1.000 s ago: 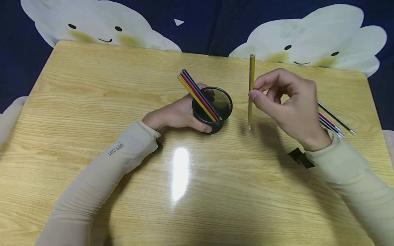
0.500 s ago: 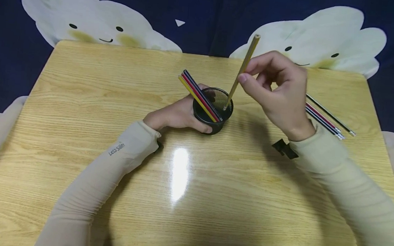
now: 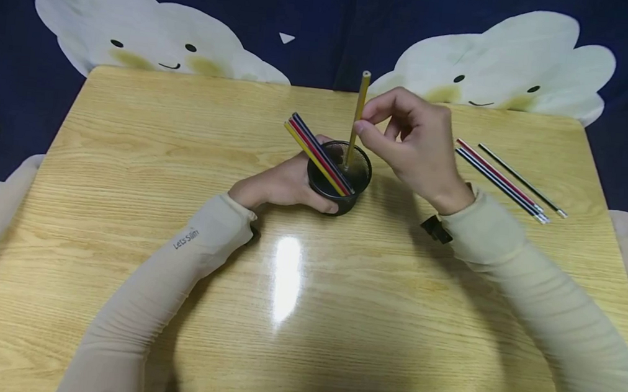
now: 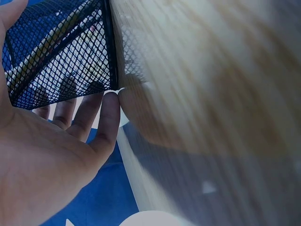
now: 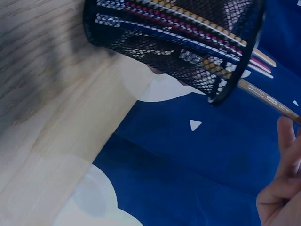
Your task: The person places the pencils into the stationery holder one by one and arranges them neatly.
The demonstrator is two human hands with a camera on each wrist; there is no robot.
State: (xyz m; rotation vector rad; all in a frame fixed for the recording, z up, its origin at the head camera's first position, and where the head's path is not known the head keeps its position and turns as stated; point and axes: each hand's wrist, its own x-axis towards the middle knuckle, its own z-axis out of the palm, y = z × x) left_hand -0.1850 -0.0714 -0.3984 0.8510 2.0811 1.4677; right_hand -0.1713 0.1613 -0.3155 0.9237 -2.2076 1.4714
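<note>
My left hand (image 3: 284, 184) grips a black wire-mesh pencil cup (image 3: 345, 205) from its left side, thumb at the front. In the left wrist view, that hand's fingers (image 4: 109, 115) curl around the mesh near the cup's base. Several pencils (image 3: 320, 156), yellow, red and dark, lean left inside the cup. My right hand (image 3: 416, 147) pinches a yellow pencil (image 3: 361, 97) between thumb and forefinger, nearly upright. Its lower end is inside the cup, below the rim, and shows through the mesh in the right wrist view, where the pencil (image 5: 267, 97) slants out of the opening.
On the wooden table (image 3: 393, 315), to the right of my right hand, lie a red pencil (image 3: 498, 174), dark pencils (image 3: 500, 185) side by side and a dark green pencil (image 3: 522, 180) slightly apart. A dark blue cloth (image 3: 340, 30) with white clouds hangs behind the table's far edge.
My right hand has moved left with the yellow pencil, from beside the cup to over it, and the pencil's lower end has gone into the cup. The left hand and cup have stayed put.
</note>
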